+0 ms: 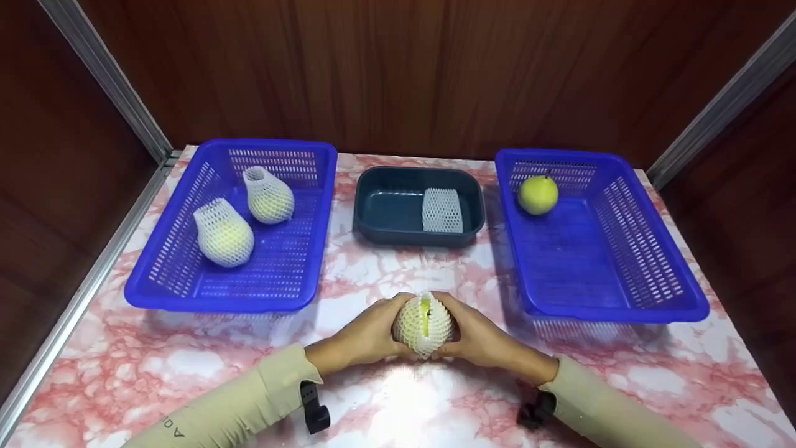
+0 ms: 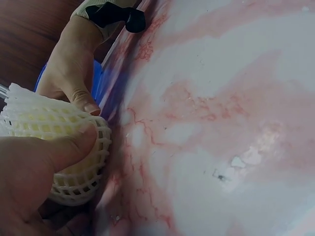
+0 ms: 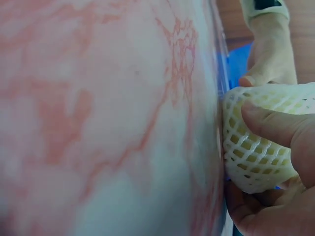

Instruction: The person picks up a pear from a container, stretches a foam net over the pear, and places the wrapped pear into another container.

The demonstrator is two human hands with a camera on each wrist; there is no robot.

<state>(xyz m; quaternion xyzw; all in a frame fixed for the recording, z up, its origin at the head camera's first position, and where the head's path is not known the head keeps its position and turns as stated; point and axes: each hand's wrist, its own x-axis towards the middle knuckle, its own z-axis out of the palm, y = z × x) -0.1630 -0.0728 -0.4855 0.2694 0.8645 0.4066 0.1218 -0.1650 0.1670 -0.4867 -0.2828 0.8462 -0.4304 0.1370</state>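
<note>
Both hands (image 1: 367,331) (image 1: 480,336) grip a netted pear (image 1: 409,326); only head view shows its bare strip (image 1: 425,316).

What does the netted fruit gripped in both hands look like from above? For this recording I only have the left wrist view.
Observer: In the head view, the net has a narrow gap with yellow-green fruit showing through.
Operator: Anything off to the person's left?
Observer: A blue basket with two netted fruits in it.
Operator: And to the right?
Observer: A second blue basket, holding one unwrapped fruit.
</note>
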